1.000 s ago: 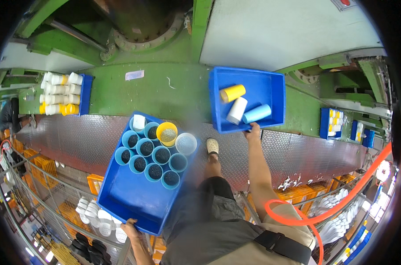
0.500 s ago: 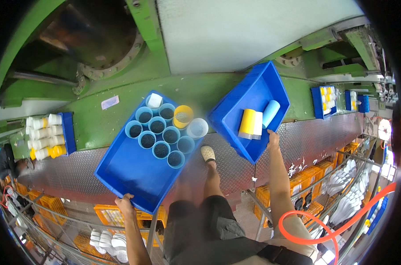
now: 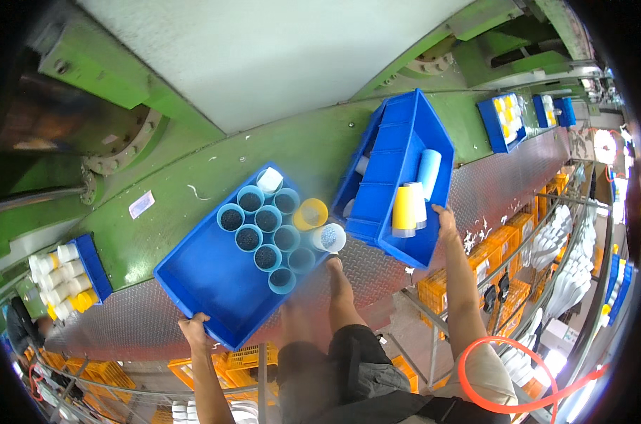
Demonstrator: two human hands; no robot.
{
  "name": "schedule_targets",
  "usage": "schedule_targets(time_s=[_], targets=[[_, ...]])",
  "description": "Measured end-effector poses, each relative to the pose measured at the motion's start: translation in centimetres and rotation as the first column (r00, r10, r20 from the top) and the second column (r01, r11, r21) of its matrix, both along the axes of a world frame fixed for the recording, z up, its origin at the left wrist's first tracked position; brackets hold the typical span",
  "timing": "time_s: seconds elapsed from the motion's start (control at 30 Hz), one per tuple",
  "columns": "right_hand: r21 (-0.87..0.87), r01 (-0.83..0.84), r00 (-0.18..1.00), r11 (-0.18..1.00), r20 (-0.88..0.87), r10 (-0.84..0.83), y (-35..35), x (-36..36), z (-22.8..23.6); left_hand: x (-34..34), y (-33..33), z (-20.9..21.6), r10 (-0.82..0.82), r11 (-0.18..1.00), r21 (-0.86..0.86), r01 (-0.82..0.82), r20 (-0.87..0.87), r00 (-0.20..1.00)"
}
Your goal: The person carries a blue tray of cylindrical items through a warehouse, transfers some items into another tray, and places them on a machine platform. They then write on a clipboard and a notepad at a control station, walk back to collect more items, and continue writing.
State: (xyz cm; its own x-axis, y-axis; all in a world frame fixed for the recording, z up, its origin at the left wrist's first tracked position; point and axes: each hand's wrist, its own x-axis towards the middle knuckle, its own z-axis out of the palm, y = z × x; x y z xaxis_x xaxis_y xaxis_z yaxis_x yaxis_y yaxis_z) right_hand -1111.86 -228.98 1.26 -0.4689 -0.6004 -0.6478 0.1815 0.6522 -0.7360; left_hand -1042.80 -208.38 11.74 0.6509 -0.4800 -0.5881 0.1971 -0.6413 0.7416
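Note:
Fingers wrapped round its near left corner, my left hand [image 3: 194,328] grips a blue tray [image 3: 200,265]. Several light-blue cups [image 3: 267,218] of dark granules stand in it. Along the tray's right side are a yellow cup [image 3: 310,213] and a translucent white cup [image 3: 329,238], and a white block-like piece [image 3: 269,179] sits in the far corner. My right hand [image 3: 445,222] holds the right rim of a second blue tray [image 3: 384,177], tilted with its outer wall showing. Inside lie a yellow cup [image 3: 404,208], a white cup [image 3: 419,203] and a light-blue cup [image 3: 428,173].
Another blue tray [image 3: 347,187] shows partly behind the tilted one. A green machine ledge [image 3: 193,191] runs behind a metal tread-plate step [image 3: 151,318]. Blue trays of white and yellow cups stand far left [image 3: 94,265] and far right [image 3: 494,124]. An orange hose [image 3: 469,357] loops by my right arm.
The right-hand tray has tipped up further, baring its outer wall and another blue tray behind it. My left hand keeps its grip. The whole view has shifted and turned slightly.

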Motion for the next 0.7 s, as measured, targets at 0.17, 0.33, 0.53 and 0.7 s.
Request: schedule_targets(time_s=[0.17, 0.33, 0.53, 0.7], targets=[[0.019, 0.075, 0.995, 0.997, -0.07, -0.073, 1.0, -8.0, 0.2, 1.2, -0.7, -0.9, -0.07, 0.996, 0.054, 0.068, 0.03, 0.997], [0.094, 0.168, 0.985, 0.981, -0.05, -0.164, 4.9, -12.8, -4.4, 0.5, -4.7, -2.4, -0.1, 0.995, 0.001, 0.1, 0.014, 0.995], [0.29, 0.134, 0.98, 0.947, 0.1, -0.17, 8.1, -16.6, -7.4, -2.9, -12.9, -6.1, -0.09, 0.993, -0.078, 0.09, -0.006, 0.996], [0.382, 0.048, 0.997, 0.923, 0.041, -0.069, 6.7, -15.3, -5.3, -5.0, -19.2, -9.6, -0.195, 0.98, -0.031, 0.197, 0.055, 0.979]])
